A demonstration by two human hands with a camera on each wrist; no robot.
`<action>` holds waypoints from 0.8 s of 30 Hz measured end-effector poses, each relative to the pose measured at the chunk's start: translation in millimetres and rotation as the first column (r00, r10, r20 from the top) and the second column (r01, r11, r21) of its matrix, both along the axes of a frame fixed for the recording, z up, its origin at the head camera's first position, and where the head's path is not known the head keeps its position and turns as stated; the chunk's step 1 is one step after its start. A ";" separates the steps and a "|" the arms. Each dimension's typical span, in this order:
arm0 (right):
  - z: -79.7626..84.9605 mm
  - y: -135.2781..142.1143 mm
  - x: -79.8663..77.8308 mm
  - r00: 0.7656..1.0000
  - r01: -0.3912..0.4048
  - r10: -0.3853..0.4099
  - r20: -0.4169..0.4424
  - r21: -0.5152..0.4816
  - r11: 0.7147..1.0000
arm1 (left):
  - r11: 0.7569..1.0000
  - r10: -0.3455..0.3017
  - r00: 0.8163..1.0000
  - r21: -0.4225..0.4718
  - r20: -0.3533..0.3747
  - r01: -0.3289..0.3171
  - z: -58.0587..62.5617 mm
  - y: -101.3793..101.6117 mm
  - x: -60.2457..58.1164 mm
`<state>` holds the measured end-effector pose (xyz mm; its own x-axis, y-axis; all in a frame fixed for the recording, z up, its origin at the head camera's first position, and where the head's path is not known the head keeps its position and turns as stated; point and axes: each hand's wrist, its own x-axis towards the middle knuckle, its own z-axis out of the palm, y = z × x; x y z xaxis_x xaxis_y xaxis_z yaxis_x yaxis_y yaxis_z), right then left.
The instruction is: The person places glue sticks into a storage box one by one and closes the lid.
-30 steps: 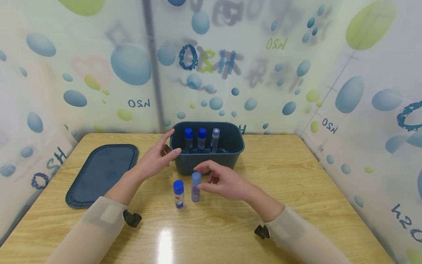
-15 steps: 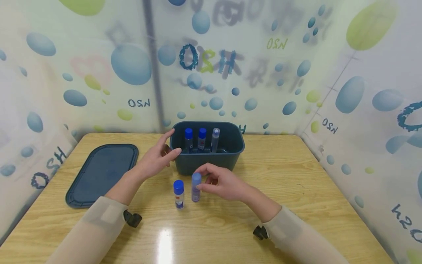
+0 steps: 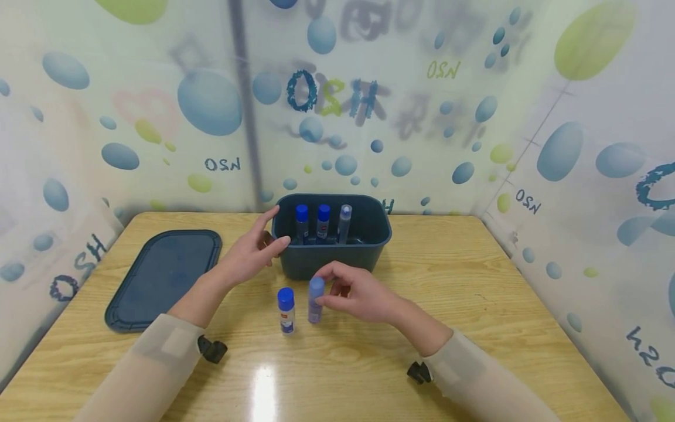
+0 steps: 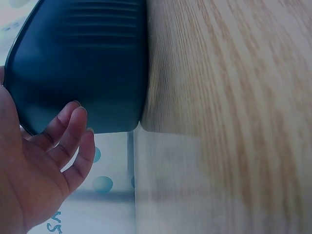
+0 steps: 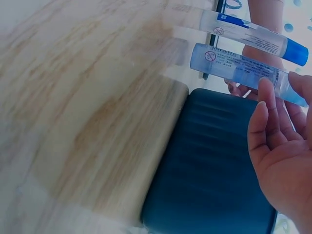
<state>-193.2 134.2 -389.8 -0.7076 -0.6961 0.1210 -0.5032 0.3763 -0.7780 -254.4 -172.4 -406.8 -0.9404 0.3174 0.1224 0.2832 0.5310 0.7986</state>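
Has blue-capped bottle [image 3: 286, 313] nearest, upright on table [image 3: 448, 281]. Just beside it, pinches pale tube [image 3: 314, 310] near top with right hand [image 3: 361, 295]. Rests left hand [image 3: 249, 255], spread wide, on left rim of bin [image 3: 303, 261] behind, apart from tube.

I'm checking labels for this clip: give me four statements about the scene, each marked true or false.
1. The left hand touches the dark teal rectangular plastic bin. True.
2. The flat dark blue plastic lid covers the bin. False: it lies on the wooden table, left of the bin.
3. The bin holds three slim plastic tubes. True.
4. The right hand is inside the bin. False: it pinches a translucent plastic tube with a pale blue cap, in front of the bin.
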 end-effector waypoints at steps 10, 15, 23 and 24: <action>27.0 11.9 7.4 0.997 0.022 -0.028 -0.075 -0.081 0.996 | 1.000 0.010 1.000 -0.009 0.002 -0.010 1.7 1.3 0.9; 45.1 15.9 10.4 0.992 0.023 -0.040 -0.122 -0.136 0.990 | 1.000 0.010 1.000 -0.009 -0.008 -0.010 2.3 1.7 1.2; 70.1 21.2 11.6 0.973 0.045 -0.084 -0.216 -0.182 0.982 | 1.000 0.011 1.000 -0.004 -0.011 -0.012 2.0 2.4 1.9; 73.2 21.7 11.6 0.969 0.047 -0.091 -0.228 -0.193 0.980 | 1.000 0.010 1.000 -0.002 -0.011 -0.010 1.8 2.2 1.9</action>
